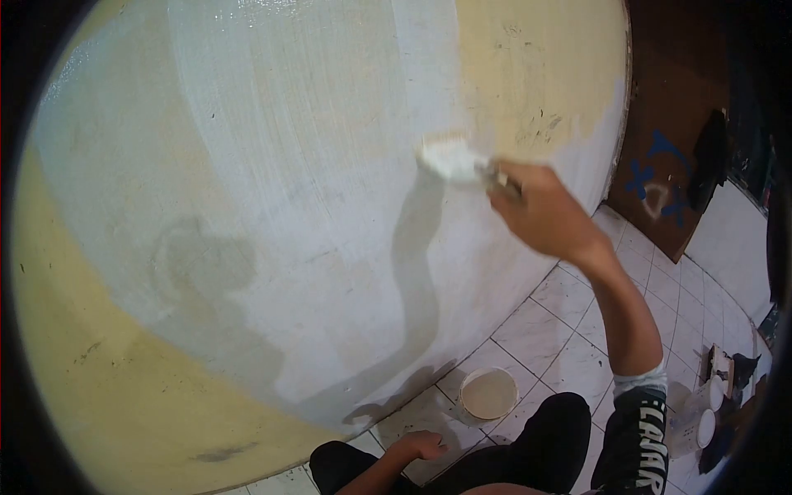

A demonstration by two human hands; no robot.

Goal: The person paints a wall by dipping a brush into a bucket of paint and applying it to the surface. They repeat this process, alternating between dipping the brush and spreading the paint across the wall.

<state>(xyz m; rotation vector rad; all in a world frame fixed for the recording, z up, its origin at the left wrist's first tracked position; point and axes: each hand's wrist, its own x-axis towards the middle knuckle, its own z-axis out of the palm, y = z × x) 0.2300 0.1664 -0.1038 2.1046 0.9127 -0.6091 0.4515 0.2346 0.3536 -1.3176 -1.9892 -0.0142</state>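
Observation:
My right hand (540, 206) is wrapped round the handle of a wide paintbrush (450, 158), whose bristles are at the wall (330, 206). White paint covers much of the yellow wall, and the shadow of my arm falls below the brush. My left hand (426, 445) hangs low between my knees, with its fingers curled together; whether anything is inside it is too small to tell. Just right of it on the floor stands a round white bucket (488, 394) with pale paint inside.
White tiles (544, 309) cover the floor. A brown door (660, 99) with blue marks stands at the upper right. White containers (693, 433) and dark items lie at the lower right. My bent knees frame the bottom edge.

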